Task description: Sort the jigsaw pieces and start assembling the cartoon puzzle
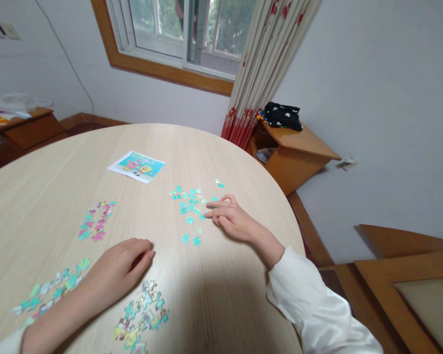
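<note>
My right hand point(231, 220) reaches over a loose cluster of turquoise and pale green jigsaw pieces point(190, 206). Its fingers are apart, and the tips of two touch or hover just over the pieces at the cluster's right edge. My left hand point(129, 258) lies loosely closed on the table, with no piece showing in it. Below it spreads a pile of mixed jigsaw pieces point(146, 309). Another group of pieces point(51, 285) is partly hidden by my left forearm. Pink and turquoise pieces point(96, 221) form a rough ring farther up on the left.
A picture sheet point(137, 166) with cartoon figures lies toward the far side of the round wooden table point(162, 142). Beyond the right edge stands a small wooden cabinet point(299, 142) with black cloth point(280, 115) on top. A patterned curtain point(258, 64) hangs beside the window. A wooden chair point(409, 285) is at right.
</note>
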Demonstrator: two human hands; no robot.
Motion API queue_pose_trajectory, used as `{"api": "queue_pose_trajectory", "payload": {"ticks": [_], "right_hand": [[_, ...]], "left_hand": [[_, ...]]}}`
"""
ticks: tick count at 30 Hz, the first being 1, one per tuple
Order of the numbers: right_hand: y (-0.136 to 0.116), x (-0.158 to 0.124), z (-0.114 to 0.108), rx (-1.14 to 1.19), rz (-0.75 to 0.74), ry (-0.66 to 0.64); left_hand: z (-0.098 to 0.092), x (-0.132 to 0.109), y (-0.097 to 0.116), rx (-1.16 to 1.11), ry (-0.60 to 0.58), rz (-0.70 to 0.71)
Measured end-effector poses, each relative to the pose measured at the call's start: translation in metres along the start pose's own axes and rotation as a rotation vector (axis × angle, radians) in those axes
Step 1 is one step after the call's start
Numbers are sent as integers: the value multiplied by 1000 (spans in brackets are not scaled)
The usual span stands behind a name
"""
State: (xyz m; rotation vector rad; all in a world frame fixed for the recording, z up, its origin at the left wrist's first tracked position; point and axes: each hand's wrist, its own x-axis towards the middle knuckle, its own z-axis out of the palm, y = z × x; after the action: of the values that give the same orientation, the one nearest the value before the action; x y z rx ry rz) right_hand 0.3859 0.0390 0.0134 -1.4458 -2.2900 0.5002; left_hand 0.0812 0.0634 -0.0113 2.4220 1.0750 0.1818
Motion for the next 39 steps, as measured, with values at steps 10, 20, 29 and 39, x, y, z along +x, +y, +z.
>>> {"api": "queue_pose_trajectory", "payload": {"ticks": [10, 20, 29, 39], "right_hand": [[31, -10, -20, -149, 288, 100], [18, -2, -5, -79, 167, 300], [-27, -6, 14, 28, -84, 12], [-36, -24, -19, -199, 91, -221]], "left_hand": [[-2, 1, 3, -16, 11, -10], [0, 1, 1, -10, 42, 12], [-5, 1, 8, 0, 17, 2], [-2, 0, 4, 19, -6, -3]]}}
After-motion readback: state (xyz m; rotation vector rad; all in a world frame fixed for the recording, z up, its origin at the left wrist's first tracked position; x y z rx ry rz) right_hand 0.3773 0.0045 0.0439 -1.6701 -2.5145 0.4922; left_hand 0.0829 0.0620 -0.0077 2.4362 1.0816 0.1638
